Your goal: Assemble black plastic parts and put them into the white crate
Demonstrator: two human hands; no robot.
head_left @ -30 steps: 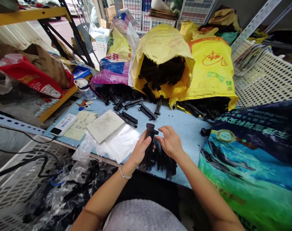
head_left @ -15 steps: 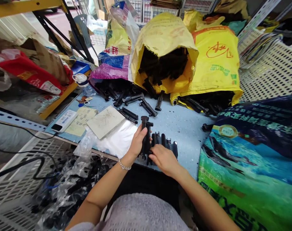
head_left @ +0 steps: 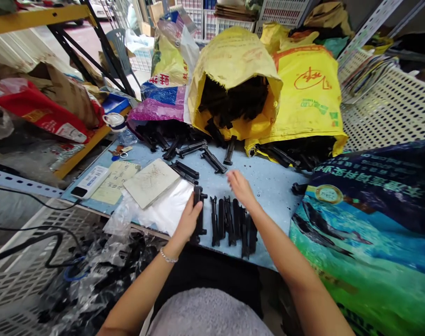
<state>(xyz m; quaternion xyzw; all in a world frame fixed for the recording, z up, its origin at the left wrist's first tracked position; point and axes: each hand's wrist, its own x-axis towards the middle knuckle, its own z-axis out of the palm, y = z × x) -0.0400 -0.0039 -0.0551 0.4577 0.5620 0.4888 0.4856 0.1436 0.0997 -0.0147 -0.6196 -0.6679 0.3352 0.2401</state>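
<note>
At the front edge of the blue table [head_left: 264,179], my left hand [head_left: 187,221] is closed around a long black plastic part [head_left: 198,198], held upright. My right hand [head_left: 240,187] hovers over the tabletop with its fingers loosely apart and nothing visible in them. Just beyond its fingertips lies a loose black part [head_left: 214,161], with another black part [head_left: 229,151] farther back. Below my right forearm, several similar black parts [head_left: 228,221] lie side by side in a row near the table edge.
Behind, a yellow sack [head_left: 233,56] full of black parts opens towards me, beside a second yellow sack [head_left: 308,93]. A blue-green sack [head_left: 355,233] stands right. Left are a pale square board [head_left: 151,183], white plastic film [head_left: 172,205] and a bottle [head_left: 119,125].
My right hand has left the part in my left hand and moved up and away over the table. My left hand has shifted slightly left with its part, exposing the row of parts.
</note>
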